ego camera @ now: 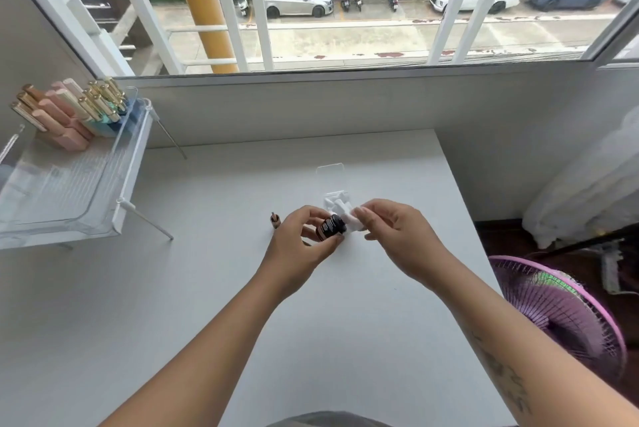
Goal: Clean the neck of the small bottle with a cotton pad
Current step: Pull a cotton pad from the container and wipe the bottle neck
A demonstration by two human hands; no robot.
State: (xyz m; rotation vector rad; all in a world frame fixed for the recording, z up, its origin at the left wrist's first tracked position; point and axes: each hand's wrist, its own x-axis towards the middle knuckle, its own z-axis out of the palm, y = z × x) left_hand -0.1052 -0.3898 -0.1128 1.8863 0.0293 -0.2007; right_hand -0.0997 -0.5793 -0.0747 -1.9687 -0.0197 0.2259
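Observation:
My left hand [300,242] grips a small dark bottle [330,226] with a black label, tilted with its top toward the right. My right hand [394,236] pinches a white cotton pad [352,221] and presses it against the bottle's top end. The neck itself is hidden under the pad. Both hands hover just above the white table [207,288], near its middle.
A small brown cap or applicator [275,220] lies left of my left hand. A clear plastic box [332,184] with white pads stands open behind my hands. A clear shelf [69,184] with several cosmetic tubes is at left. A pink fan [553,309] sits beyond the table's right edge.

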